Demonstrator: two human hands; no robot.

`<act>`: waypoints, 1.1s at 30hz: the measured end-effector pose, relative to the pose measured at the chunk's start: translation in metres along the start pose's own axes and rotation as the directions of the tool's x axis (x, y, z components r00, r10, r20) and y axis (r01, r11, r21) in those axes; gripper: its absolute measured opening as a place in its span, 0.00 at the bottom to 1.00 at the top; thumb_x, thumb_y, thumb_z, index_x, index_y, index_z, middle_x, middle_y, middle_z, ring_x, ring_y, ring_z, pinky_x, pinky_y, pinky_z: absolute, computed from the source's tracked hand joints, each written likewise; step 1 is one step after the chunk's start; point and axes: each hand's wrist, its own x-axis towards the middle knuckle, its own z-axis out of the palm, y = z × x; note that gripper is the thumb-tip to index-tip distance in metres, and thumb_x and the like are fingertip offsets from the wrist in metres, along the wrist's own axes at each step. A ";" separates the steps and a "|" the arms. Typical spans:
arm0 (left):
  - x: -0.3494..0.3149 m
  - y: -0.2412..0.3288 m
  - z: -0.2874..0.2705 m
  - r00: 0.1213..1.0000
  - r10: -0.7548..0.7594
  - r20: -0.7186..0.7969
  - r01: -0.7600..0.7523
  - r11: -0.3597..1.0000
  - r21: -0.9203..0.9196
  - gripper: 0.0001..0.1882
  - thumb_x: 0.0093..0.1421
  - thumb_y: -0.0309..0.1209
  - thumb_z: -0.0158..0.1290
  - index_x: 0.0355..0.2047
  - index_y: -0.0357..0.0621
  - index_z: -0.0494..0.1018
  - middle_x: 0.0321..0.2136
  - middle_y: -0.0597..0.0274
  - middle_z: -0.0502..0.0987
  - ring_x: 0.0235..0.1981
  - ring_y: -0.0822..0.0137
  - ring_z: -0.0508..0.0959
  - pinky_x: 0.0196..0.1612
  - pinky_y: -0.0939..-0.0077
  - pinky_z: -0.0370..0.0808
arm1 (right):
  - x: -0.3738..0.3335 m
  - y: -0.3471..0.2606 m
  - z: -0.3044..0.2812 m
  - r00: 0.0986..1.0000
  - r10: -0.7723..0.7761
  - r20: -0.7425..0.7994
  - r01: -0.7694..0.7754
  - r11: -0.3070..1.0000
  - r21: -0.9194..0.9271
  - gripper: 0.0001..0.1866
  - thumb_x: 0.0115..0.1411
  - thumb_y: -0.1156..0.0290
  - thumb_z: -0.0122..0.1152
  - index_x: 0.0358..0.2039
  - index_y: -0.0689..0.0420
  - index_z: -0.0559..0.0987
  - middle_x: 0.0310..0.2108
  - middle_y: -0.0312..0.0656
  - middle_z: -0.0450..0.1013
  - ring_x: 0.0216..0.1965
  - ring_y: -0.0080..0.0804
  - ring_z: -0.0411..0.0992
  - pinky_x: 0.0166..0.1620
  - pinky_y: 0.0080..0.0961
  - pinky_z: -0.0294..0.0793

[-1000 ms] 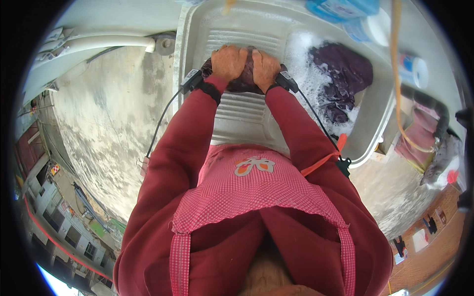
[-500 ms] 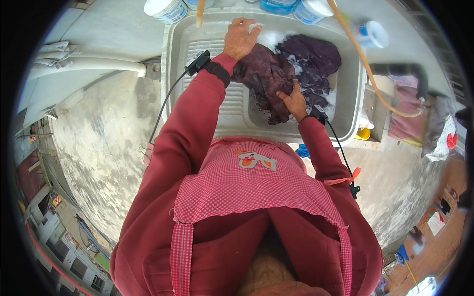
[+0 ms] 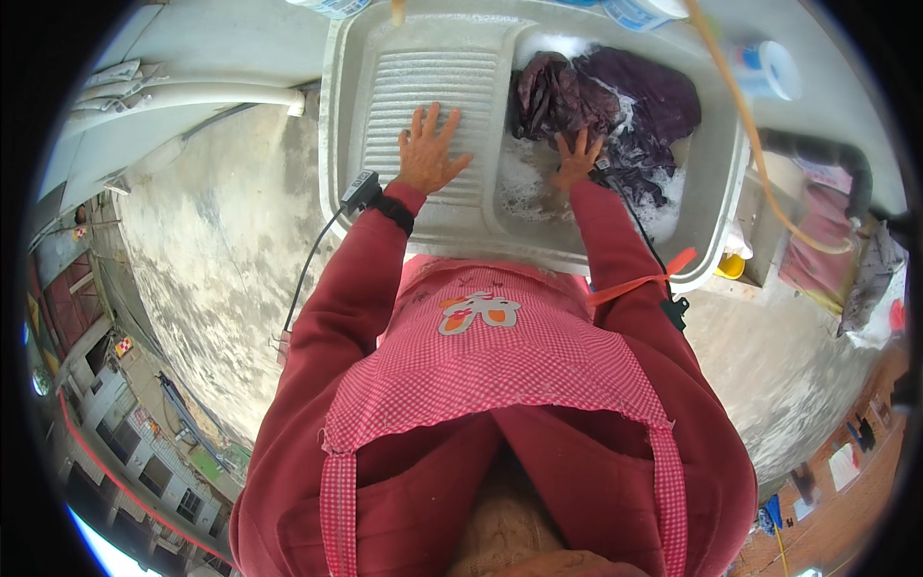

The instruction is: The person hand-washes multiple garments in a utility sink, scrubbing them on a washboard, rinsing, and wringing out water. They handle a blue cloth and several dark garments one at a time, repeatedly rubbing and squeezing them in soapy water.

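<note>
My left hand [image 3: 430,151] is spread flat over the ridged washboard [image 3: 435,72] of a grey laundry sink [image 3: 332,144], holding nothing. In the soapy basin on the right, my right hand [image 3: 576,160] has its fingers apart at the near edge of a wet brownish-purple cloth [image 3: 560,99]. Its fingertips seem to touch that cloth, and nothing is gripped. A darker purple cloth [image 3: 649,91] lies bunched against it on the right. White suds [image 3: 524,188] float around both. The wrist and heel of my right hand are partly hidden by the sleeve.
An orange-brown hose [image 3: 745,120] hangs over the sink's right rim. White tubs [image 3: 646,10] stand behind the far rim, another tub [image 3: 769,69] to the right. A yellow scoop-like thing [image 3: 731,265] lies right of the sink. A white pipe [image 3: 226,96] runs along the left.
The brownish cloth has gone from the washboard's edge into the basin, farther from me. My left hand has let go of it and come back to the washboard; my right hand's fingers have spread.
</note>
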 end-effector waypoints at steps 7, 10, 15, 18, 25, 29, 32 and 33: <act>0.004 0.005 0.001 1.000 0.005 0.000 -0.005 1.000 0.019 0.49 0.59 0.57 0.64 0.77 0.60 0.59 0.74 0.40 0.57 0.73 0.30 0.57 0.61 0.23 0.64 | -0.034 -0.006 -0.006 0.942 -0.327 0.081 0.328 0.945 -0.005 0.46 0.42 0.68 0.80 0.65 0.31 0.76 0.80 0.48 0.46 0.72 0.76 0.53 0.58 0.66 0.74; 0.002 0.004 0.001 1.000 0.022 -0.020 -0.021 0.999 0.033 0.48 0.59 0.57 0.64 0.76 0.60 0.59 0.74 0.40 0.57 0.73 0.30 0.57 0.59 0.23 0.66 | -0.031 -0.004 -0.013 0.984 -0.178 -0.013 0.178 0.971 0.158 0.46 0.42 0.74 0.79 0.65 0.40 0.74 0.74 0.52 0.55 0.66 0.69 0.64 0.55 0.62 0.77; 0.002 0.001 0.005 1.000 0.017 -0.020 -0.016 0.999 0.039 0.48 0.59 0.58 0.63 0.76 0.59 0.60 0.73 0.41 0.59 0.72 0.30 0.58 0.58 0.22 0.67 | -0.025 -0.024 0.015 0.920 -0.251 0.301 0.112 0.904 0.412 0.32 0.51 0.63 0.73 0.57 0.55 0.80 0.61 0.59 0.72 0.60 0.60 0.72 0.56 0.50 0.77; 0.004 0.001 0.006 1.000 -0.004 -0.001 0.004 0.999 0.044 0.48 0.59 0.58 0.64 0.75 0.59 0.60 0.73 0.41 0.59 0.72 0.30 0.58 0.58 0.22 0.67 | -0.028 -0.026 0.015 0.934 -0.195 0.300 -0.011 0.824 0.567 0.30 0.53 0.58 0.69 0.53 0.63 0.81 0.48 0.63 0.79 0.53 0.56 0.78 0.56 0.45 0.77; 0.006 -0.002 0.006 1.000 -0.007 0.030 0.006 1.000 0.017 0.48 0.58 0.56 0.65 0.76 0.63 0.59 0.74 0.44 0.58 0.74 0.31 0.56 0.61 0.20 0.66 | -0.026 0.004 -0.203 0.978 0.060 0.202 -0.210 0.189 0.959 0.19 0.56 0.67 0.61 0.43 0.69 0.83 0.34 0.44 0.79 0.35 0.33 0.80 0.40 0.30 0.76; 0.007 -0.011 0.006 0.996 0.013 0.083 -0.012 1.000 -0.006 0.49 0.57 0.54 0.65 0.76 0.66 0.59 0.75 0.45 0.58 0.74 0.32 0.55 0.62 0.21 0.66 | -0.060 0.013 -0.353 0.984 0.172 -0.043 0.036 0.040 0.999 0.20 0.57 0.75 0.56 0.50 0.70 0.80 0.36 0.44 0.79 0.32 0.32 0.80 0.37 0.29 0.80; 0.007 -0.015 0.006 0.996 0.046 0.076 -0.042 0.998 -0.047 0.48 0.55 0.53 0.67 0.74 0.64 0.61 0.74 0.49 0.57 0.75 0.33 0.54 0.62 0.21 0.65 | -0.093 0.020 -0.414 0.975 0.088 -0.203 0.213 -0.129 0.968 0.24 0.57 0.77 0.53 0.54 0.73 0.76 0.40 0.49 0.80 0.35 0.37 0.81 0.42 0.32 0.84; 0.007 -0.016 0.006 0.994 0.047 0.097 -0.041 0.997 -0.062 0.48 0.53 0.52 0.68 0.73 0.63 0.62 0.74 0.50 0.57 0.75 0.34 0.54 0.62 0.20 0.65 | -0.097 0.024 -0.422 0.971 0.115 -0.209 0.226 -0.157 0.962 0.24 0.57 0.77 0.53 0.54 0.74 0.75 0.40 0.50 0.79 0.37 0.38 0.81 0.44 0.33 0.83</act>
